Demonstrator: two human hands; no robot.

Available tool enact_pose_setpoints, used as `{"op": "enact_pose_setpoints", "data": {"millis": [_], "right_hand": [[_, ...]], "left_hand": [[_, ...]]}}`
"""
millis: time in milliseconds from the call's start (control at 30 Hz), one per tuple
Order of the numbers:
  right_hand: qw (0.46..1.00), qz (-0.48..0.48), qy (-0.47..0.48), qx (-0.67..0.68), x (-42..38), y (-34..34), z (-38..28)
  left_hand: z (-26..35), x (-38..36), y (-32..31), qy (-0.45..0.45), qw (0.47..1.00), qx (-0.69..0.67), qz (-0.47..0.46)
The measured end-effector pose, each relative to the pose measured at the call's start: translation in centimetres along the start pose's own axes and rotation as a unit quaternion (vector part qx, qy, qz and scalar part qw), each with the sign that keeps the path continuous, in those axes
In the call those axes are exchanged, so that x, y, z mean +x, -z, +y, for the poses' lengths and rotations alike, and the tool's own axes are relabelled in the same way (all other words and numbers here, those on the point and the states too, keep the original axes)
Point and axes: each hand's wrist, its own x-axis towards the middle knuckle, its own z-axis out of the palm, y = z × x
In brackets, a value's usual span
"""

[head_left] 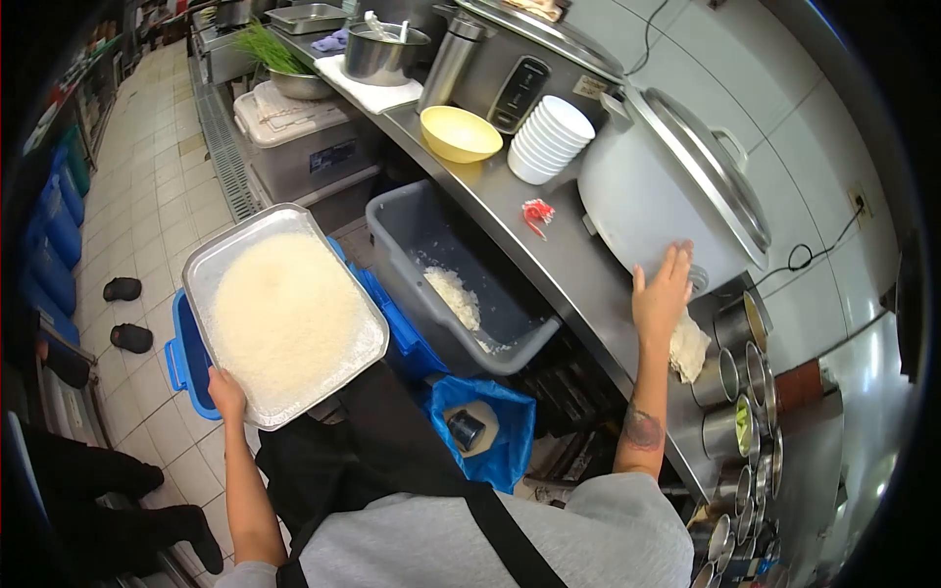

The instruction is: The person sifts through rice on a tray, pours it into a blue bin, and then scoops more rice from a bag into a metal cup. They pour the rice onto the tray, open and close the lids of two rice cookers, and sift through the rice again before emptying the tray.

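My left hand [226,394] grips the near left edge of a rectangular metal tray [371,345], fingers closed on its rim. A wide mound of pale, rice-like grains [284,318] covers most of the tray. My right hand [664,297] is spread flat with fingers apart against the side of a large white cooker [637,186], close to a round grey knob [698,279]. The cooker's metal lid [711,162] is down. A crumpled beige cloth [689,348] lies on the counter just below my right hand.
A grey tub [407,225] with some white rice stands below the steel counter [480,191]. On the counter are stacked white bowls [551,137], a yellow bowl [461,134] and a second cooker [520,59]. A blue-lined bin [520,421] stands by my legs; another person's legs [127,519] are at left.
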Motion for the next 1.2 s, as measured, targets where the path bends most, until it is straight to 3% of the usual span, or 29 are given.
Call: {"op": "enact_pose_setpoints", "data": {"millis": [67,133,167,267,333,400,533,667,733,833,967,1033,1167,1200], "right_hand": [[1.0,0.014,0.007,-0.02,0.8,1.2,-0.4],[0.992,-0.125,-0.028,0.001,2.7,4.0,-0.7],[0.994,-0.082,0.034,0.063,4.1,4.4,0.3],[0.977,-0.12,0.086,0.156,9.7,7.7,-2.2],[0.982,-0.041,0.147,0.107,14.1,9.4,-5.5],[0.971,0.015,0.189,0.146,19.8,9.4,-8.7],[0.969,0.048,0.223,0.092,34.3,5.6,-14.3],[0.978,0.071,0.194,0.038,45.9,-3.6,-18.5],[0.981,-0.014,0.191,0.005,46.1,-5.5,-21.7],[0.988,-0.043,0.147,-0.014,48.4,-9.5,-22.5],[0.989,-0.054,0.121,-0.061,46.1,-7.0,-23.0],[0.988,-0.061,0.127,-0.064,46.6,-5.5,-23.4],[0.986,-0.109,0.121,-0.042,50.3,-3.6,-22.6],[0.986,-0.116,0.116,-0.03,51.4,-3.4,-22.1]], "left_hand": [[0.0,0.3,-0.1,0.013,1.0,0.016,-0.013],[0.5,0.1,0.3,0.023,0.999,0.005,-0.025],[0.7,0.0,0.5,0.021,1.0,-0.003,-0.022],[-0.7,-0.2,-0.7,0.003,1.0,-0.019,0.007],[-1.3,0.0,-1.2,-0.01,0.999,-0.024,0.036],[-0.1,-0.5,0.0,0.009,0.999,-0.03,-0.004],[1.5,-0.7,0.6,0.024,0.999,-0.023,-0.005],[0.5,-0.7,0.8,0.02,0.999,-0.032,-0.013],[2.1,-0.9,1.3,0.029,0.998,-0.049,-0.029],[3.1,-0.9,1.9,0.042,0.997,-0.046,-0.043],[2.3,-0.5,1.6,0.035,0.998,0.001,-0.061],[1.9,-0.2,1.7,0.107,0.985,0.007,-0.134],[0.9,1.2,2.6,0.111,0.975,0.049,-0.189],[1.4,1.5,3.0,0.149,0.962,0.034,-0.227]]}}
